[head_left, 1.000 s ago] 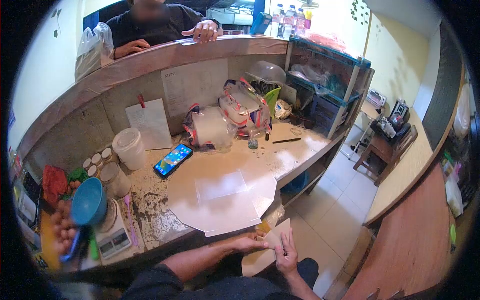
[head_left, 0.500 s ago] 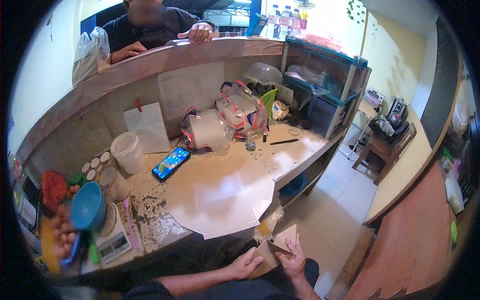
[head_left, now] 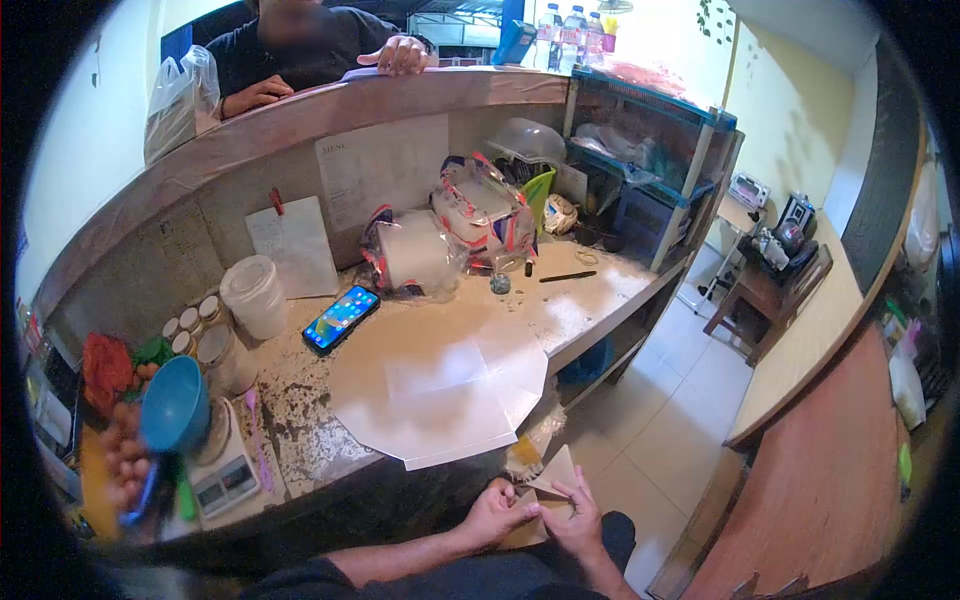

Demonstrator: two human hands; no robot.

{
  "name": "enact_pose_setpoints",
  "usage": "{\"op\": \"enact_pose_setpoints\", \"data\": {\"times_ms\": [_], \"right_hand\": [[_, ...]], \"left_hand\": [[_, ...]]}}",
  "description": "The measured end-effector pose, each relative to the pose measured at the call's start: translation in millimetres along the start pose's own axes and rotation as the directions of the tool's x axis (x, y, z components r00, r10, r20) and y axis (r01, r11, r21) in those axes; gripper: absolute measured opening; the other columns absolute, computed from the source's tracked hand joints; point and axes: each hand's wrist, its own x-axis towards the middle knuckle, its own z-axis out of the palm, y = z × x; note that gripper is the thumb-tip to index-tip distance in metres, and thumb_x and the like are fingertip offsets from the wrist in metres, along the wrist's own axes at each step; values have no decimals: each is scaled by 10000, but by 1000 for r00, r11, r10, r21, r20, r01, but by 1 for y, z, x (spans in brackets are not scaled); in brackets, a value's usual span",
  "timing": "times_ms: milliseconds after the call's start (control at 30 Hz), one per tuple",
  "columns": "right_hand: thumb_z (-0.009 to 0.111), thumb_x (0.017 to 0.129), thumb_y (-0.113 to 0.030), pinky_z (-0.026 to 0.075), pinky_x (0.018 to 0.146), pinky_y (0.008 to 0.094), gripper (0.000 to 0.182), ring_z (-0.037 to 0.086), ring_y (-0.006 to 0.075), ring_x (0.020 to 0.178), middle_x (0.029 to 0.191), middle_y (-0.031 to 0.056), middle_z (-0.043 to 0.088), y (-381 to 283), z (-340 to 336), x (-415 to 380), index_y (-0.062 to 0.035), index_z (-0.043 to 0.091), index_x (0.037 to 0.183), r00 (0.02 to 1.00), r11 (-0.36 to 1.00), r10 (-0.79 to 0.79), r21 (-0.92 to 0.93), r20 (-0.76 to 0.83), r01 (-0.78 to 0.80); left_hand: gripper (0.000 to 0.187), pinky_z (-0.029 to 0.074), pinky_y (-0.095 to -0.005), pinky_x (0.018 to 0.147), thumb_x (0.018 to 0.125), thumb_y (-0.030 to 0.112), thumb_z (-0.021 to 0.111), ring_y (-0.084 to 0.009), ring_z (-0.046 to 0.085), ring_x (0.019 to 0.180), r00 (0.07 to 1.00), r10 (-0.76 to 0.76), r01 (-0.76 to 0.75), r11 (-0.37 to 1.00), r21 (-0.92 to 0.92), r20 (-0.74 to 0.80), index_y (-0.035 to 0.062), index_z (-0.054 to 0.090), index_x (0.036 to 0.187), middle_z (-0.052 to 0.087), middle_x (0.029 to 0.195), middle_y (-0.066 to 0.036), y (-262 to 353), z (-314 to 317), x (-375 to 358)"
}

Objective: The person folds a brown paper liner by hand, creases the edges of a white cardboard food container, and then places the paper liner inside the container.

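Observation:
Low at the front, beyond the counter's edge, my left hand (head_left: 497,515) pinches one side of a folded piece of brown card (head_left: 553,474). My right hand (head_left: 574,512) grips its other side, and the two thumbs nearly meet at the fold. A pointed flap of the card stands up beside my right fingers. A large flat sheet of creased white card (head_left: 440,400) lies on the counter just above my hands. Clear plastic (head_left: 540,430) hangs at the counter edge behind the card.
On the counter (head_left: 620,295) are a lit phone (head_left: 341,320), a white tub (head_left: 254,297), plastic-wrapped packs (head_left: 420,250) and a pen (head_left: 568,277). A blue bowl (head_left: 175,405), eggs (head_left: 125,460) and a scale (head_left: 225,485) stand left. Another person (head_left: 310,55) leans on the ledge.
My left hand has moved slightly left and up, its fingers now curled at the card's fold. My right hand has shifted a little left, and the card has turned slightly.

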Motion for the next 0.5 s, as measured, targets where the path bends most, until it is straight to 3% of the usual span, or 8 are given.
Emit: {"op": "enact_pose_setpoints", "data": {"times_ms": [67, 133, 167, 233, 267, 367, 433, 500], "right_hand": [[842, 711, -182, 421, 1072, 417, 561, 418, 404, 1377, 1496, 327, 353, 10, -2, 3, -65, 657, 1228, 999, 999, -34, 14, 31, 33], [825, 731, -189, 379, 1107, 425, 638, 334, 405, 1428, 1541, 325, 265, 21, -4, 6, -86, 596, 1318, 986, 997, -62, 43, 155, 56], [825, 731, -189, 379, 1107, 425, 638, 334, 405, 1428, 1541, 325, 265, 20, -8, 7, -86, 596, 1318, 986, 997, -70, 47, 154, 63], [809, 752, -217, 334, 1137, 433, 693, 268, 411, 1456, 1567, 332, 175, 2, -20, 9, -103, 539, 1379, 950, 995, -61, -51, 306, 80], [813, 756, -259, 316, 1147, 437, 728, 229, 410, 1470, 1582, 325, 123, 4, -22, 10, -100, 517, 1401, 934, 997, -54, -25, 353, 67], [825, 757, -293, 306, 1152, 441, 788, 203, 397, 1480, 1593, 306, 109, -3, -27, 13, -92, 478, 1435, 913, 998, -48, 67, 406, 22], [831, 757, -291, 296, 1157, 442, 845, 186, 390, 1486, 1596, 300, 105, -2, -25, 12, -85, 423, 1467, 915, 999, -50, 31, 399, 41], [838, 757, -290, 285, 1161, 443, 904, 168, 382, 1491, 1599, 294, 101, 2, -22, 7, -78, 368, 1499, 919, 999, -46, -6, 391, 52]], "left_hand": [[319, 538, -288, 756, 886, 123, 751, -131, 642, 868, 999, 8, -12, 996, -91, -54, 38, 458, 977, 645, 924, -106, 0, 0, 0], [330, 555, -316, 805, 908, 182, 731, -159, 665, 926, 974, -203, 191, 973, -129, -95, 21, 504, 1085, 674, 1002, -124, -13, -7, 7], [330, 555, -316, 805, 908, 182, 731, -159, 665, 926, 975, -197, 184, 975, -125, -99, 21, 504, 1085, 674, 1002, -124, -17, -11, 9], [454, 558, -345, 838, 938, 263, 690, -177, 671, 946, 902, -343, 419, 843, -336, 264, 16, 499, 1268, 683, 1083, -110, -25, -20, 12], [523, 556, -360, 861, 962, 316, 645, -190, 673, 972, 873, -395, 472, 832, -292, 284, 34, 476, 1369, 682, 1112, -78, -32, -24, 14], [466, 556, -338, 856, 965, 301, 642, -185, 671, 973, 878, -368, 444, 866, -231, 307, 29, 513, 1320, 679, 1111, -82, -20, -22, 14], [424, 557, -319, 822, 975, 292, 628, -172, 669, 947, 887, -378, 437, 873, -218, 263, 25, 536, 1291, 677, 1093, -82, -10, -15, 12], [403, 551, -337, 826, 986, 263, 612, -158, 665, 922, 940, -250, 285, 950, -130, 232, 46, 519, 1313, 679, 1082, -67, -20, -15, 18]]}}
